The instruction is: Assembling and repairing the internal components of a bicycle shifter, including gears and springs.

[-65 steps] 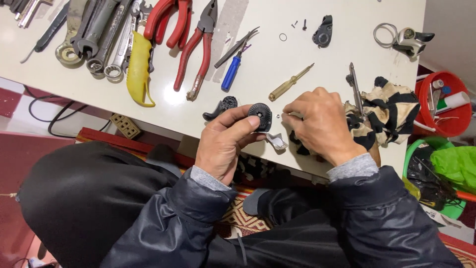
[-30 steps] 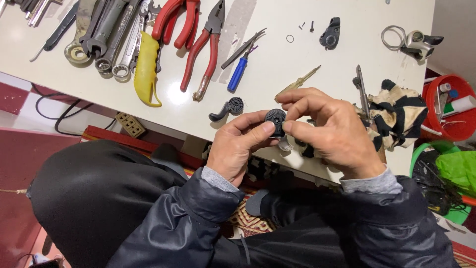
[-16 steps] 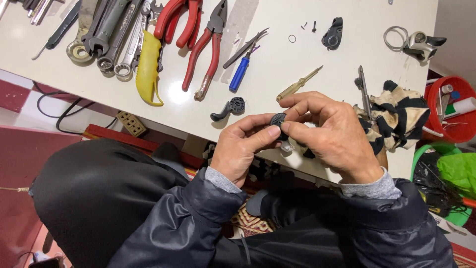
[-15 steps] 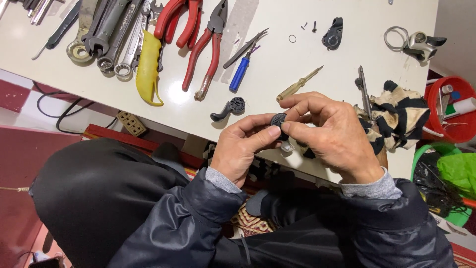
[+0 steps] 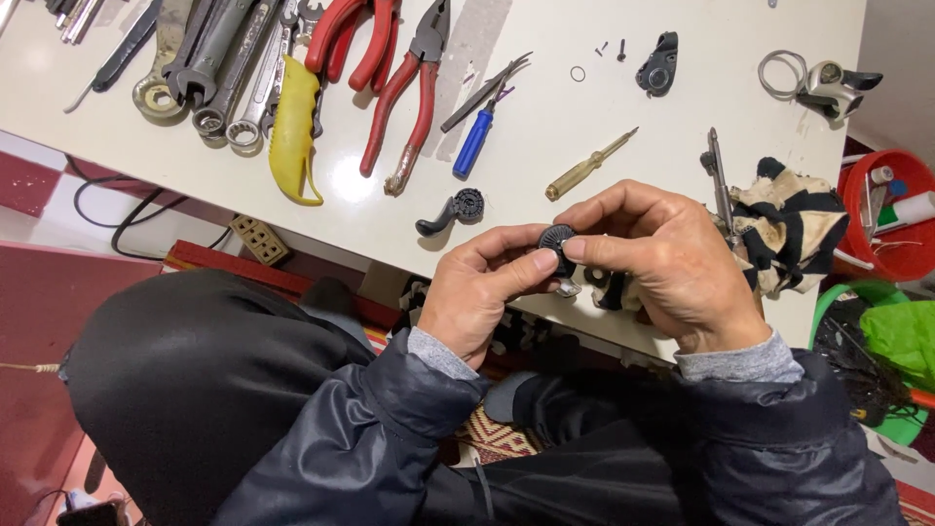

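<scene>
Left hand [image 5: 477, 297]: thumb and forefinger pinched on the small black toothed disc [image 5: 557, 238]; remaining fingers curled beneath; held just off the near edge of the white table [image 5: 545, 127].
Black toothed disc: round, ribbed face turned upward; gripped between the fingertips of both hands; a small silvery metal part [image 5: 566, 287] is seen just below it, its link to the disc not discernible.
Right hand [image 5: 672, 268]: fingertips pressed together on the disc's right rim; palm arched over a black-and-cream rag [image 5: 794, 219].
Handling advice: the disc is best kept square between both pinches and turned with light, even pressure; the work is best held over the table edge so a dropped piece is caught.
Position of disc: between the two hands, touching both; near the black lever with toothed head [image 5: 453, 210] lying to its left; brass-handled screwdriver [image 5: 587, 167] just above.
Table stock, left: wrenches [image 5: 209, 68]; yellow-handled tool [image 5: 293, 127]; red-handled pliers [image 5: 404, 93]; blue-handled tool [image 5: 474, 141].
</scene>
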